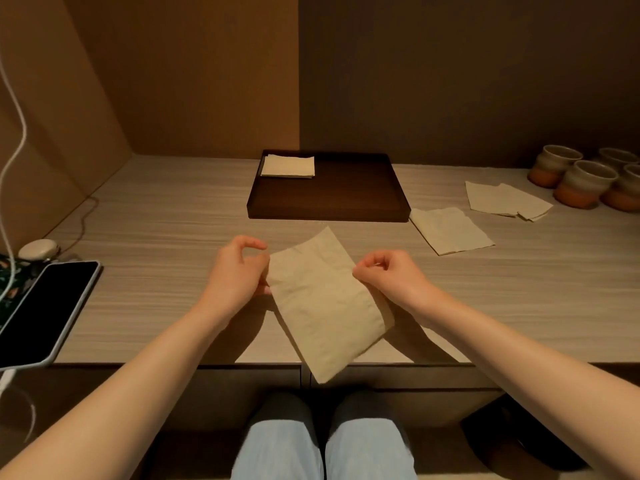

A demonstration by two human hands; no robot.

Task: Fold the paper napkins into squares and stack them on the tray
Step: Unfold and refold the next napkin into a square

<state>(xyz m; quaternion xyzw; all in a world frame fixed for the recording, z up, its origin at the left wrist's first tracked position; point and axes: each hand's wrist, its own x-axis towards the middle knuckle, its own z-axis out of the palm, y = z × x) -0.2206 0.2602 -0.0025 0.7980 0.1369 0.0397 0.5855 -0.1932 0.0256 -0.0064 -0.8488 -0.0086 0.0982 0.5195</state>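
Two hands on one napkin at frame centre: left hand pinching its left edge, right hand pinching its right edge, lower end hanging past the table lip. Looks folded once, long and narrow. Probably best laid flat, short ends matched, crease pressed firm for a true square. Upper centre: tray with folded stack in its upper-left corner. Right of frame: loose napkins waiting, well apart from both hands; cups beyond.
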